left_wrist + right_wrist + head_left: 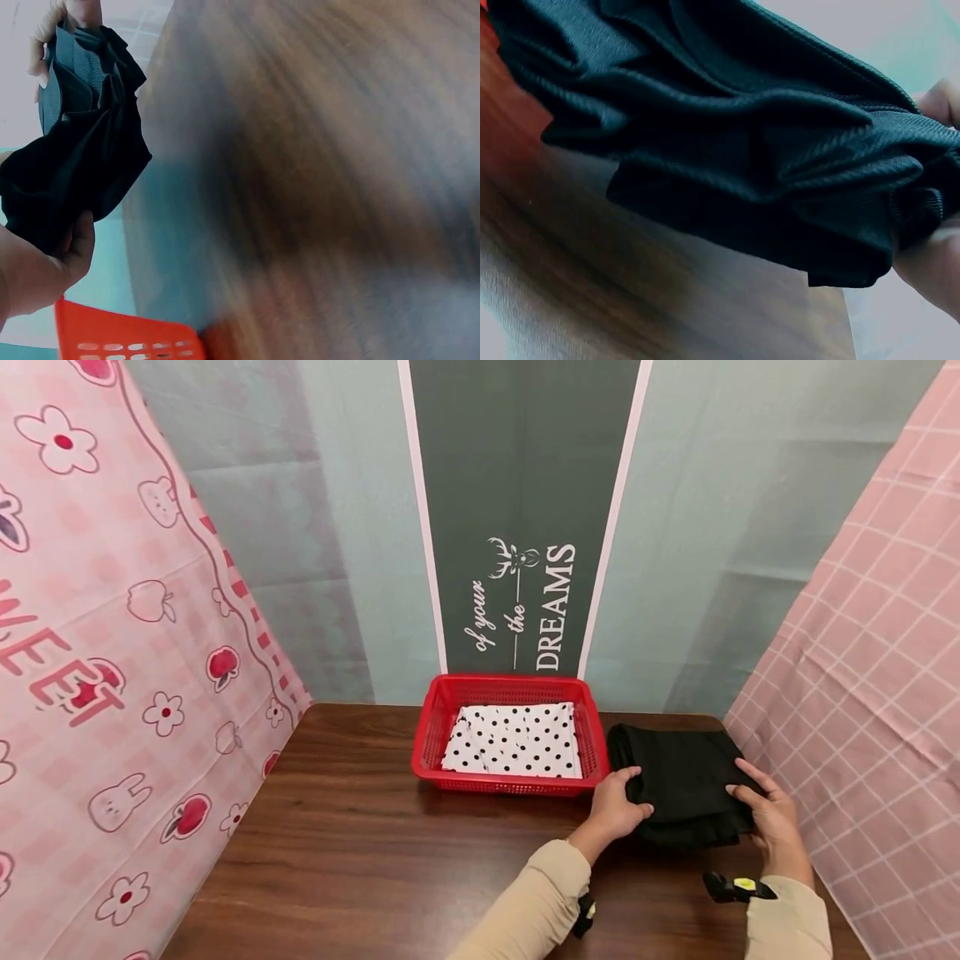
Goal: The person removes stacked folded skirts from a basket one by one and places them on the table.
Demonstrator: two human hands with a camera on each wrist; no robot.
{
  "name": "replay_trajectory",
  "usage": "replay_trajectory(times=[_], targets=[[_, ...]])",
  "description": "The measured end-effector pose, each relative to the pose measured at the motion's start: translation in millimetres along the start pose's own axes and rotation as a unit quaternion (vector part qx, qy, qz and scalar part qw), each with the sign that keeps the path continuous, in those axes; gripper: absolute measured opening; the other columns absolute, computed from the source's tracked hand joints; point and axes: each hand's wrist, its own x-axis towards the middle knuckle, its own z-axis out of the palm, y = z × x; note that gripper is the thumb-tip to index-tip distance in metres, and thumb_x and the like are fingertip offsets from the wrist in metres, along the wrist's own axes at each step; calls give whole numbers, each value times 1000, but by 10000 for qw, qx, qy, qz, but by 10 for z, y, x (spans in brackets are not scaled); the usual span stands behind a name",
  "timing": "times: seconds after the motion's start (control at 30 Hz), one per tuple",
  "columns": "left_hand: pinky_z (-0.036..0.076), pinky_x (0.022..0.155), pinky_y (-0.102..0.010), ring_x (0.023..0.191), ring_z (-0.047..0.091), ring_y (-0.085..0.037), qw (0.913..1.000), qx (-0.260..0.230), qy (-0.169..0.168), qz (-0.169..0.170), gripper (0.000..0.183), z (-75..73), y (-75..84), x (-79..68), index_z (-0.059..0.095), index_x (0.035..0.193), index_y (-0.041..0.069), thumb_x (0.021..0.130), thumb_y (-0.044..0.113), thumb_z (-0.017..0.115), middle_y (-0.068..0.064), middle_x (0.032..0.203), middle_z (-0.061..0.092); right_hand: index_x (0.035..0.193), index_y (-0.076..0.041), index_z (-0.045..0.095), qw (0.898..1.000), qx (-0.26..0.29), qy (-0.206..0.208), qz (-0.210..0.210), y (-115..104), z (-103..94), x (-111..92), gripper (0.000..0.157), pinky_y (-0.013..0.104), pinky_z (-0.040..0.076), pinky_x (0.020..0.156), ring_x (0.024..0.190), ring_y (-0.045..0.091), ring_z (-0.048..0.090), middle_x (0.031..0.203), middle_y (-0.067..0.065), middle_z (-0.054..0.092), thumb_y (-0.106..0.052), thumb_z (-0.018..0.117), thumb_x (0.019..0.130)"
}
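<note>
A folded black cloth [690, 777] is held between both hands, just right of the red basket. My left hand [617, 806] grips its left edge, thumb and fingers around the fold. At the opposite edge my right hand [776, 818] pinches the cloth, with the thumb on top. Layered folds of the black cloth [727, 157] fill much of the right wrist view and stand over the wooden table. Inside the red plastic basket [510, 785] lies a folded white cloth with black dots [517, 739].
The brown wooden table [360, 860] spreads out in front of the basket. A pink checked curtain [885, 693] borders it at right, a pink fruit-and-flower curtain [135, 693] at left. Behind stands a grey-green printed curtain [517, 485].
</note>
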Motion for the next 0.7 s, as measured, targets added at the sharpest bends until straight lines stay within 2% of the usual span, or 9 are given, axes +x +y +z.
replay_trajectory(times=[0.17, 0.3, 0.5, 0.7], targets=[[39, 90, -20, 106, 52, -7, 9998, -138, 8, -161, 53, 81, -63, -82, 63, 119, 17, 70, 12, 81, 5, 113, 61, 132, -24, 55, 9986, -369, -63, 374, -328, 288, -352, 61, 24, 52, 54, 72, 6, 63, 124, -21, 52, 1, 71, 79], [40, 89, -20, 106, 52, -9, 9998, -85, -79, -188, 54, 111, -109, -111, 63, 119, 16, 68, 12, 81, 5, 113, 61, 130, -24, 58, 9982, -473, -34, 365, -357, 342, -501, 58, 24, 52, 55, 73, 6, 63, 117, -20, 56, -2, 73, 78], [40, 89, -21, 107, 52, -11, 9993, 22, -299, -210, 55, 132, -154, -129, 62, 121, 15, 69, 14, 81, 4, 115, 60, 125, -24, 62, 9983, -351, 179, 431, -536, 544, -797, 54, 27, 52, 50, 65, 10, 63, 99, -17, 61, 7, 65, 81], [40, 89, -23, 106, 52, -11, 9984, -56, -461, -324, 57, 147, -189, -122, 61, 122, 17, 69, 15, 81, 5, 116, 59, 126, -26, 61, 9964, -446, 386, 609, -595, 629, -885, 54, 27, 52, 51, 67, 10, 63, 97, -17, 59, 6, 64, 82]])
